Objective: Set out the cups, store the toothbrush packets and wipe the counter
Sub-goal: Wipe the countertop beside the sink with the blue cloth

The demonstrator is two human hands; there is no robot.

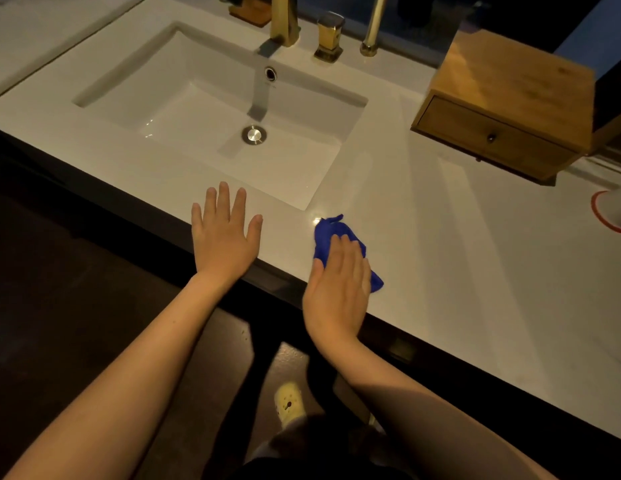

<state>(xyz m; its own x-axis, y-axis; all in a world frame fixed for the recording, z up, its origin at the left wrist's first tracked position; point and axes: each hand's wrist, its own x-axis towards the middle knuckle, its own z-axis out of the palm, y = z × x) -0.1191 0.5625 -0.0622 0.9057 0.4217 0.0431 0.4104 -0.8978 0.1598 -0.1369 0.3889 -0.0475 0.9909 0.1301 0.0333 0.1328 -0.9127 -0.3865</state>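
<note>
A crumpled blue cloth (328, 235) lies on the white counter (458, 265) near the front edge, just right of the sink's front corner. My right hand (338, 289) presses flat on the cloth with the fingers laid over it. My left hand (224, 230) rests flat on the counter's front strip before the sink, fingers spread, holding nothing. A white cup with a red rim (614, 211) lies on its side at the right edge of the view, partly cut off. No toothbrush packets are visible.
A white rectangular sink (104, 95) with a metal drain fills the counter's left middle. A gold faucet (285, 19) and gold handle (328, 38) stand behind it. A wooden drawer box (503, 109), drawer closed, sits at the back right. Dark cabinet front and floor lie below.
</note>
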